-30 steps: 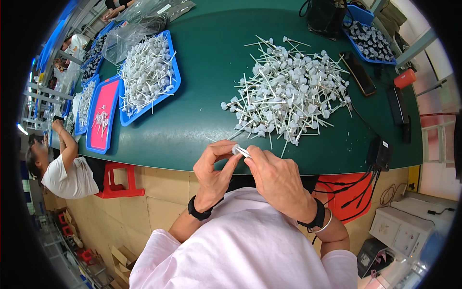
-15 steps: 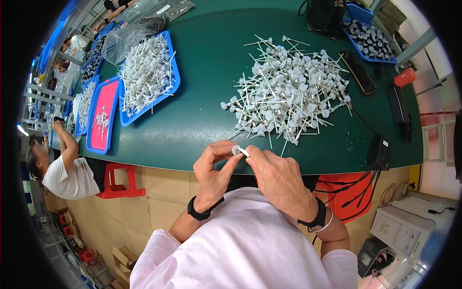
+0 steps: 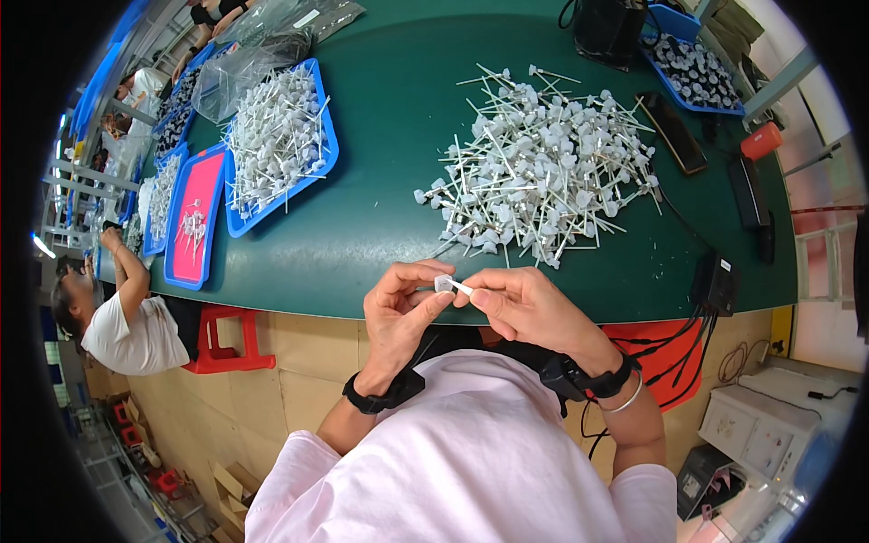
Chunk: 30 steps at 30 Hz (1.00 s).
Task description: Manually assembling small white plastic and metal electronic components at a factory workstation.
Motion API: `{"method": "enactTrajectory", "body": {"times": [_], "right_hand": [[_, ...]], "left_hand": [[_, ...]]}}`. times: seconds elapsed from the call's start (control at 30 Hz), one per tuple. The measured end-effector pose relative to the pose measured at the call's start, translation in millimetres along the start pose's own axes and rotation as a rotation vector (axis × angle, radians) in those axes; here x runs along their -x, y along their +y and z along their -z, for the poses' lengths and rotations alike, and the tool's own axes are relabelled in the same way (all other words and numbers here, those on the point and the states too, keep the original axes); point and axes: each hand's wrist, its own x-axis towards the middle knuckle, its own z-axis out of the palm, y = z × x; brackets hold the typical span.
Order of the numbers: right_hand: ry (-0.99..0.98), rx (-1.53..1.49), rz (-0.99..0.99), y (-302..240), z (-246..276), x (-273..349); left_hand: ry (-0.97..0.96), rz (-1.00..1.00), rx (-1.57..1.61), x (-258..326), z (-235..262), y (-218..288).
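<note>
Over the table's near edge, my left hand [image 3: 395, 306] pinches a small translucent white cap-like piece [image 3: 443, 283] between thumb and fingertips. My right hand [image 3: 536, 306] has its thumb and fingers closed on a thin white stick [image 3: 463, 289]. The stick's tip meets the cap-like piece; whether the two are joined I cannot tell. Just beyond my hands lies a large pile [image 3: 543, 172] of white sticks with similar pale translucent heads.
To the left stand a blue tray [image 3: 332, 149] heaped with the same pieces and a blue tray with a pink base [image 3: 188, 258]. A phone [image 3: 674, 134], black box with cables [image 3: 713, 287] and tray of dark-and-clear pieces [image 3: 695, 77] are at right. A co-worker [image 3: 131, 330] sits left.
My right hand has turned and its fingers now point left, showing more of the thumb. The cap-like piece has tilted to face upward more. My left hand has barely moved.
</note>
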Motion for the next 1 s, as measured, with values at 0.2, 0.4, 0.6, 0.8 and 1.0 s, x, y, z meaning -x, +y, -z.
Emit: {"method": "enactTrajectory", "body": {"times": [0.2, 0.4, 0.6, 0.8, 1.0], "right_hand": [[-0.12, -0.259, -0.121, 0.1, 5.4, 0.9], [-0.138, -0.344, -0.15, 2.6, 4.5, 2.5], [-0.153, -0.357, -0.149, 5.2, 5.7, 3.3], [-0.135, -0.253, -0.154, 0.9, 4.6, 5.2], [-0.119, -0.217, -0.147, 1.1, 5.5, 5.9]], "left_hand": [[-0.036, 0.007, 0.027, 0.3, 3.4, -1.5], [-0.03, -0.009, 0.048, 1.8, 1.2, -4.1], [-0.012, -0.005, 0.047, 0.8, -2.6, -3.0], [-0.058, 0.005, 0.051, 1.8, 2.7, -3.5], [-0.067, -0.037, -0.06, 1.9, 3.1, -1.8]]}}
